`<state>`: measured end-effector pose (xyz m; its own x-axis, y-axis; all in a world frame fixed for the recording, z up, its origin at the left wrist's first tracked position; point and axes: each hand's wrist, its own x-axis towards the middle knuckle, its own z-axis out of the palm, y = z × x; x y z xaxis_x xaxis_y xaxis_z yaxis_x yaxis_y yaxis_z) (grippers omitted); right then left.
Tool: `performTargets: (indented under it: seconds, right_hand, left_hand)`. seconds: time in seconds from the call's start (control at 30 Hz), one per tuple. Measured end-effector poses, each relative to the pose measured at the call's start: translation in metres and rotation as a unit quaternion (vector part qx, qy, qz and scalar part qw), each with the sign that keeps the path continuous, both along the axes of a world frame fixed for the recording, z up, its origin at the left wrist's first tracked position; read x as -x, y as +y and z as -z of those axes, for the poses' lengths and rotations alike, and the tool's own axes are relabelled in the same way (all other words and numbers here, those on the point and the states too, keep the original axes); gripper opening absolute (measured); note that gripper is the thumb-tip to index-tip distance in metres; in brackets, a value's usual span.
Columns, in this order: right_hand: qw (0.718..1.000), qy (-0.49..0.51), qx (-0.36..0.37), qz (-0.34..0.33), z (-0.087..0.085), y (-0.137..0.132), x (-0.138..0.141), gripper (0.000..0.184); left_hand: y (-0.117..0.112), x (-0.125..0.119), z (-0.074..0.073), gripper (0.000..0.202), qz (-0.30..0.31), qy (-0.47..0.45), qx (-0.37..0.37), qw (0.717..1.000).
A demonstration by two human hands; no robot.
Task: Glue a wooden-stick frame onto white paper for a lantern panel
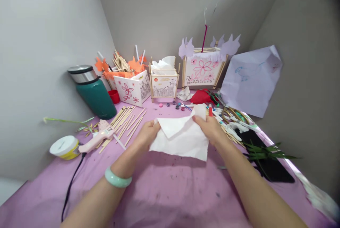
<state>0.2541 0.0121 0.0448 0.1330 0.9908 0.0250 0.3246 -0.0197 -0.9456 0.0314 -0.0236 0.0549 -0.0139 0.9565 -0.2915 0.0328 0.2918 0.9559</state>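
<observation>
A white sheet of soft paper or tissue (pixel 183 141) hangs between my two hands above the purple tablecloth, its upper edge folded over in a flap. My left hand (pixel 148 134), below a pale green bangle (pixel 117 178), pinches the sheet's upper left corner. On the other side my right hand (pixel 208 127) grips it near the upper right, thumb on top. Some fingers of both hands are hidden behind the sheet. Beyond it stands a small stick-framed paper box (pixel 164 86) with drawings on its front and white tissue inside.
Left lie a pink glue gun (pixel 97 137), wooden sticks (pixel 130 121), a round tub (pixel 64 147) and a leaning green bottle (pixel 95 97). At the back stand a drawn-on box (pixel 127 90) and a lantern (pixel 203 70). Right are a black tablet-like slab (pixel 278 169) and green leaves (pixel 265 151).
</observation>
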Motion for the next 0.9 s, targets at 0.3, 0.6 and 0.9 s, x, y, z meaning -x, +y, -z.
performTargets:
  seconds: [0.3,0.6,0.9]
  right_hand:
    - [0.962,-0.26,0.075,-0.04,0.016,-0.023,0.027,0.045]
    - [0.934,-0.352,-0.011,0.058,0.012,-0.106,0.044,0.061]
    - [0.942,-0.333,0.018,0.034,0.019,-0.111,0.037,0.057]
  left_hand:
    - [-0.056,0.031,0.005,0.025,-0.003,0.542,-0.053,0.838]
    - [-0.127,-0.017,0.026,0.023,0.082,0.52,-0.395,0.753]
    - [-0.076,-0.02,0.027,0.034,0.13,0.595,-0.34,0.716]
